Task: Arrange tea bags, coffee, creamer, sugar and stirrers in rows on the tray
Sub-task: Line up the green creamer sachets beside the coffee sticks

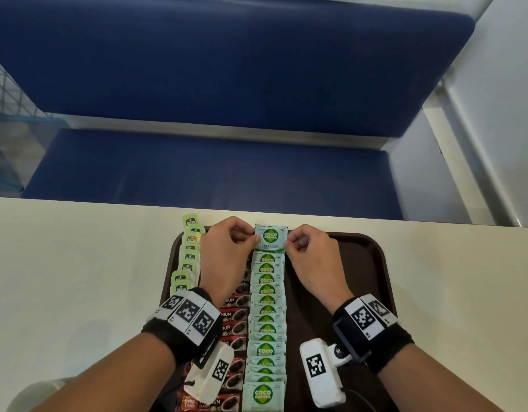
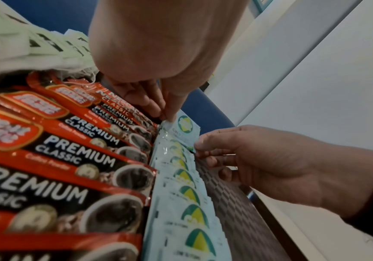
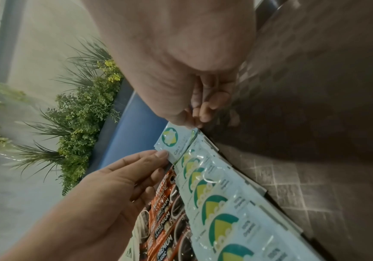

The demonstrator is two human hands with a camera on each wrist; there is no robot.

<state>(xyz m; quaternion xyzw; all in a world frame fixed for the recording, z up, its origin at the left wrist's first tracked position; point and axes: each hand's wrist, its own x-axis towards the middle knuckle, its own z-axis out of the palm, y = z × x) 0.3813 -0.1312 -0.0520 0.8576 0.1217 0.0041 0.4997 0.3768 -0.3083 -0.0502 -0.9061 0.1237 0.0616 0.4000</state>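
Fingers of the left hand (image 1: 224, 251) and right hand (image 1: 313, 257) pinch opposite edges of a pale-blue, green-badged sugar sachet (image 1: 270, 237) heading its row on the dark brown tray (image 1: 372, 263), right of red coffee sachets (image 1: 236, 322) and green tea-bag tags (image 1: 188, 257).

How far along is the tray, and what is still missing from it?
Done: three rows lie on the tray: tea bags along its left edge, coffee sachets next, then Coco Natura sugar sachets. In hand: the left hand and right hand pinch the farthest sugar sachet at the row's far end. Left: the tray's right part is bare; no creamer or stirrers are in view.
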